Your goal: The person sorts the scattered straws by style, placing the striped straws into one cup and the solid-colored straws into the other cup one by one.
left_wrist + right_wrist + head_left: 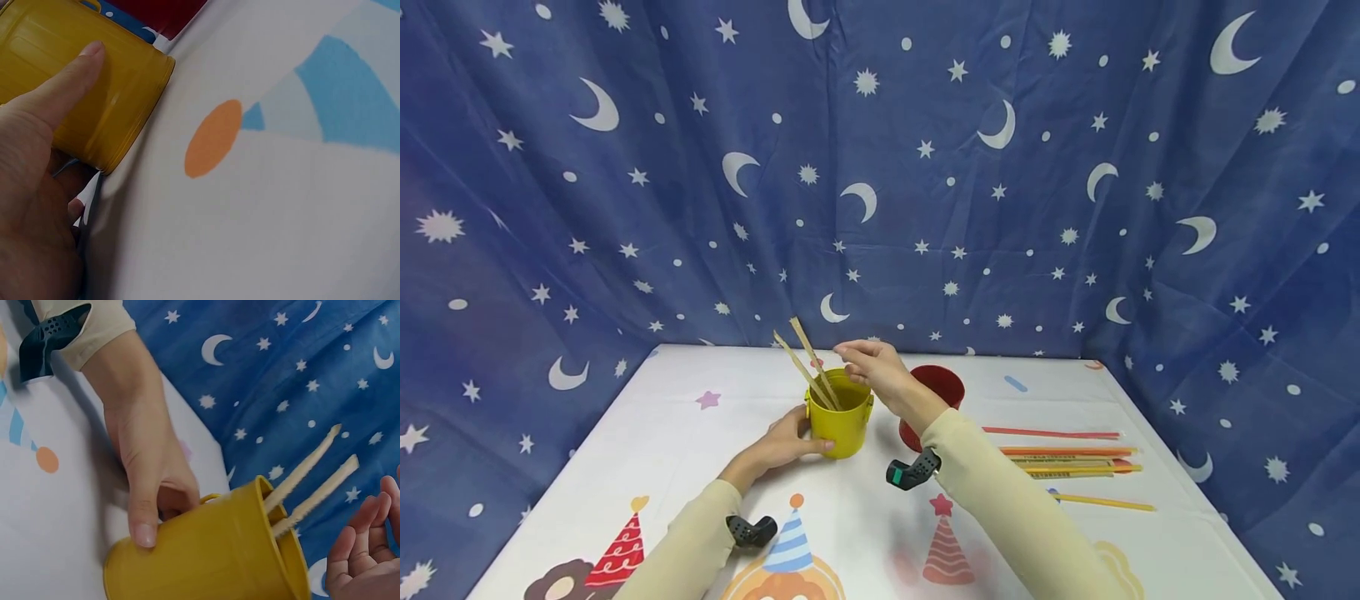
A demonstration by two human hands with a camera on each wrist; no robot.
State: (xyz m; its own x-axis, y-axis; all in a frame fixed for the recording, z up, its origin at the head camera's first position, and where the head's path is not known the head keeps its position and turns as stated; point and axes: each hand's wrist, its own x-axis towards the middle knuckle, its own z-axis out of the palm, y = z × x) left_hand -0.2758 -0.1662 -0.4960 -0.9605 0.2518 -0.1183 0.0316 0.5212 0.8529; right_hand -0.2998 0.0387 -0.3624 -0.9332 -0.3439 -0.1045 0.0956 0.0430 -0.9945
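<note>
Left grip [784, 442] holds smooth yellow bucket [841, 432] (fuzzy sticks [316, 498] inside); right grip [878, 367] loosely curved.

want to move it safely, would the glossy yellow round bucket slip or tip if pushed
The bucket may feel slippery, since it looks smooth and shiny. It's probably light, with only two thin, pale fuzzy sticks showing inside. With the left hand gripping its side, tipping seems unlikely.

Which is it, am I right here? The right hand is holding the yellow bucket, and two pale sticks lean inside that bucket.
Not quite: the hand is wrong. The head view shows the left hand holding the yellow bucket, while the right hand is raised near its rim. Two pale sticks do lean inside it.
</note>
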